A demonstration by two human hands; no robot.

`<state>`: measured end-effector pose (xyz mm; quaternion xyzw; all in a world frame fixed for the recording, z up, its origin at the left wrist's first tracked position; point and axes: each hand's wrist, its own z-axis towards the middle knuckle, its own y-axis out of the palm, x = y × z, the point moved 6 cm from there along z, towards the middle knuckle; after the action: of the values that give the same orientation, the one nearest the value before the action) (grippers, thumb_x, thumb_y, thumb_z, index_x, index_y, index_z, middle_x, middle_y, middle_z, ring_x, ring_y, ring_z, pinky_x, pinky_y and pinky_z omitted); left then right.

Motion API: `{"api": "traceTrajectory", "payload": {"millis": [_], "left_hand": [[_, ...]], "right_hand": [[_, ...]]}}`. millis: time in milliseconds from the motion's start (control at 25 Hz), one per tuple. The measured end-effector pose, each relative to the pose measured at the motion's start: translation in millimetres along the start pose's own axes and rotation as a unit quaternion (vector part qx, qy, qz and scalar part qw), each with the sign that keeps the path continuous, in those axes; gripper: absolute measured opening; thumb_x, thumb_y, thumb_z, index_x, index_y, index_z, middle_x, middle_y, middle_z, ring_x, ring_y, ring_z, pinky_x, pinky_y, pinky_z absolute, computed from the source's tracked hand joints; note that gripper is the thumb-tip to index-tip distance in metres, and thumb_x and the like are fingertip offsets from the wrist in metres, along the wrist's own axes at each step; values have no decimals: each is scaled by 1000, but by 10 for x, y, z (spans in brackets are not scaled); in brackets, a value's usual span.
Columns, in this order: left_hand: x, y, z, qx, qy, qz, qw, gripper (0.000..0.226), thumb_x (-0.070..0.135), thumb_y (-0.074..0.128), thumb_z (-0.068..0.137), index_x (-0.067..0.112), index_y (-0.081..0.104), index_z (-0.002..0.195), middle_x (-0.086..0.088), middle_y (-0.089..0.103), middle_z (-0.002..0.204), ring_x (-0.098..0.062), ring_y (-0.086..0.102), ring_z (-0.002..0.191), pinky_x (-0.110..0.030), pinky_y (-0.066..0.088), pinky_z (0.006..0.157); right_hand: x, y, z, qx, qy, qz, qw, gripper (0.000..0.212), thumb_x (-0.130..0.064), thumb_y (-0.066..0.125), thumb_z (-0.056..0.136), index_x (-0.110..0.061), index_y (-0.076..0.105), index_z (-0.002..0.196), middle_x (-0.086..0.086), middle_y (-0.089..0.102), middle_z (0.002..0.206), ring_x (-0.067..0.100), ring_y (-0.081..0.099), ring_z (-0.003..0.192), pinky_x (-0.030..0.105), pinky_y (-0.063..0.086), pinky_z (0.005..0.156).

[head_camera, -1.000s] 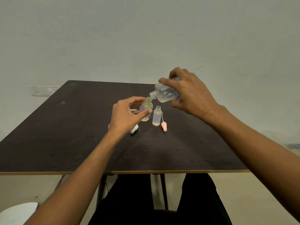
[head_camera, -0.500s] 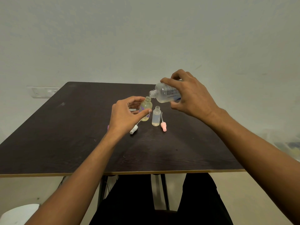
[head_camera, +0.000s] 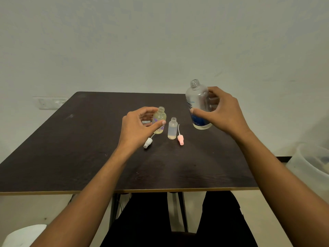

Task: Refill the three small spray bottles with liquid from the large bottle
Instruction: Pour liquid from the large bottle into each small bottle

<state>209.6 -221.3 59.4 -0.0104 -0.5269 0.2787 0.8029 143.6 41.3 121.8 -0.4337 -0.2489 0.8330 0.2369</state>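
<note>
The large clear bottle point(head_camera: 199, 106) with a blue label stands upright on the dark table point(head_camera: 74, 148), uncapped, and my right hand point(head_camera: 222, 113) grips it from the right. My left hand point(head_camera: 138, 127) holds a small yellowish spray bottle point(head_camera: 159, 120) with a purple flower print, open-necked and upright. A second small clear bottle point(head_camera: 172, 128) stands just right of it with a little liquid at its bottom. A white spray head point(head_camera: 148, 142) and a pink spray head point(head_camera: 180, 139) lie on the table near them. I see no third small bottle.
A grey ring-shaped cap point(head_camera: 146, 122) lies behind my left hand. A translucent plastic tub point(head_camera: 313, 163) sits off the table's right side. A white object point(head_camera: 21, 236) is at the lower left, and a wall socket point(head_camera: 49, 102) is on the left wall.
My right hand has tipped the large bottle back from pouring over the yellowish bottle and moved it right, setting it upright on the table. My left hand stays on the small bottle.
</note>
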Motion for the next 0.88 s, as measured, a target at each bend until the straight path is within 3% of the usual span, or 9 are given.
{"api": "traceTrajectory", "payload": {"millis": [200, 520, 880], "left_hand": [[3, 3, -8, 1, 2, -1, 1000, 47, 34, 93, 75, 23, 77, 118, 15, 77, 104, 4, 72, 98, -16, 59, 83], [-155, -306, 53, 37, -11, -7, 999, 48, 33, 93, 76, 22, 75, 119, 12, 77, 107, -1, 73, 99, -15, 58, 82], [-833, -931, 184, 110, -74, 49, 990, 46, 30, 93, 75, 22, 76, 117, 10, 78, 104, -2, 73, 97, -23, 60, 92]], "right_hand": [[110, -14, -99, 3, 34, 31, 999, 64, -48, 89, 74, -30, 61, 129, -13, 67, 119, 7, 64, 108, 26, 55, 92], [246, 23, -228, 7, 49, 85, 995, 62, -50, 89, 73, -37, 61, 127, -16, 67, 119, 3, 64, 110, 15, 48, 83], [457, 49, -359, 12, 76, 100, 992, 75, -49, 89, 71, -32, 59, 137, -6, 67, 132, 17, 64, 119, 38, 56, 98]]}}
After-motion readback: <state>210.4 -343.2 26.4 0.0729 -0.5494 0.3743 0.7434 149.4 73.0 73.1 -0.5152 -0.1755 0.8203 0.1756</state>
